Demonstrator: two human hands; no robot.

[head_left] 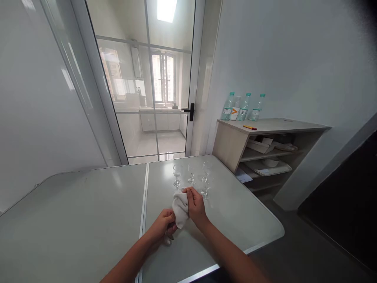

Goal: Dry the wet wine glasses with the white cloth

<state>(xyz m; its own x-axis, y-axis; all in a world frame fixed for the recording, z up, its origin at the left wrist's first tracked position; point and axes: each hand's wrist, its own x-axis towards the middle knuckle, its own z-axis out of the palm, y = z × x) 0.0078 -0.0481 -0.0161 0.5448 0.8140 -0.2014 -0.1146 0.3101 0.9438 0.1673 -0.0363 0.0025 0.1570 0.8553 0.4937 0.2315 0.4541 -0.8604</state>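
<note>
Several small clear stemmed glasses (177, 173) stand upright on the pale table (88, 212), just beyond my hands. My right hand (196, 205) is closed on a bunched white cloth (180, 208), its thumb pressing the fabric. Low on the cloth's left side, my left hand (165, 222) has its fingers curled around what looks like the stem of another stemmed glass (167, 239). A clear rounded edge shows below those fingers. The cloth hides the rest of that glass. The nearest standing glass (205, 192) is just beyond my right hand.
A metal seam (145, 196) divides the table. To the right is a wooden shelf unit (231, 143) with several plastic bottles (243, 108) and a yellow-red object (249, 127) on top. Trays (272, 168) fill its shelves. A glass door (171, 137) stands behind the table.
</note>
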